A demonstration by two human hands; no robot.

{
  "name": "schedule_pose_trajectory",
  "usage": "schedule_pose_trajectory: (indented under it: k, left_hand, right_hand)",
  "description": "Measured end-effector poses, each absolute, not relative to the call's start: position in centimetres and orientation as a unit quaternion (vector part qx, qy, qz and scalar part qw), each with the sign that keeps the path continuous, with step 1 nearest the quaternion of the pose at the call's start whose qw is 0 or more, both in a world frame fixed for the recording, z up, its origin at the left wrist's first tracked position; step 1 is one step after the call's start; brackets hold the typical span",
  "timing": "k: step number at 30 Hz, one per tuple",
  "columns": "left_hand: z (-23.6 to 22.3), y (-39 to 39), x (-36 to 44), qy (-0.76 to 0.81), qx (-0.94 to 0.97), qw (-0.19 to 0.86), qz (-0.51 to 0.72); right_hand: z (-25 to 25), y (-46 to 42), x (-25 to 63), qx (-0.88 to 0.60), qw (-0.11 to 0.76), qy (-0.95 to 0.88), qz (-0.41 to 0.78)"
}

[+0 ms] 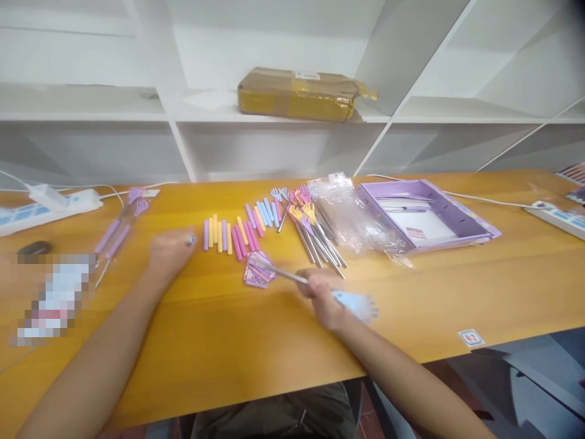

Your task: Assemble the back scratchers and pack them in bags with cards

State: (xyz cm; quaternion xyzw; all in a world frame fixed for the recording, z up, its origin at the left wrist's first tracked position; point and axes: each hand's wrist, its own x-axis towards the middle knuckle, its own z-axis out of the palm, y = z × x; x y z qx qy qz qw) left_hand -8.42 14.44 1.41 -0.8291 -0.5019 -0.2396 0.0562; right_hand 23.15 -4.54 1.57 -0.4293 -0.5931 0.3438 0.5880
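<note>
My right hand (322, 299) is closed around a back scratcher (354, 305) with a light-blue hand-shaped head and a bare metal rod. Its rod points left, above a small pile of purple printed cards (260, 270). My left hand (171, 253) is a fist near the table, with a light-blue tube (191, 239) showing only its end; the rest is hidden inside the fingers. Between the hands lie loose coloured tubes (223, 236) in yellow, pink, purple and blue. Beyond my right hand is a heap of back scratchers (315, 235) with bare metal rods.
Clear plastic bags (351, 213) lie beside a purple box (427, 213) on the right. At left are two purple-handled back scratchers (119, 235), a power strip (77, 204) and a dark mouse-like object (34, 249). A taped parcel (297, 94) rests on the shelf.
</note>
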Motion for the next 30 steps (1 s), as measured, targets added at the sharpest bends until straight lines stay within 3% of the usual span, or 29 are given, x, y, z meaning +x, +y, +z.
schedule_pose_trajectory:
  k: [3, 10, 15, 18, 21, 24, 30]
  left_hand:
    - [0.5, 16.3, -9.0, -0.614, -0.742, 0.043, -0.265]
    - [-1.6, 17.7, -9.1, -0.62, -0.688, -0.033, -0.376]
    - [-1.6, 17.4, -8.7, -0.606, -0.706, -0.105, -0.35]
    - [-1.6, 17.4, -8.4, -0.583, -0.738, -0.118, -0.319]
    - [-1.3, 17.5, -8.7, -0.581, -0.752, -0.086, -0.299]
    - [-0.5, 17.5, -10.1, -0.627, -0.712, 0.014, -0.315]
    - [0.5, 17.9, -13.4, -0.738, -0.619, 0.092, -0.252]
  right_hand:
    - [2.5, -2.2, 27.0, -0.411, 0.664, -0.509, 0.362]
    - [2.9, 2.4, 33.7, -0.414, 0.767, -0.329, 0.363]
    - [2.2, 2.7, 35.7, -0.435, 0.802, -0.326, 0.248]
    - [2.0, 2.0, 36.3, -0.563, 0.707, -0.414, 0.109]
    - [1.1, 1.5, 36.8, -0.711, 0.489, -0.506, 0.014]
    - [-0.3, 1.6, 37.1, -0.763, 0.314, -0.565, 0.022]
    - [-1.3, 2.3, 36.7, -0.783, 0.201, -0.588, 0.026]
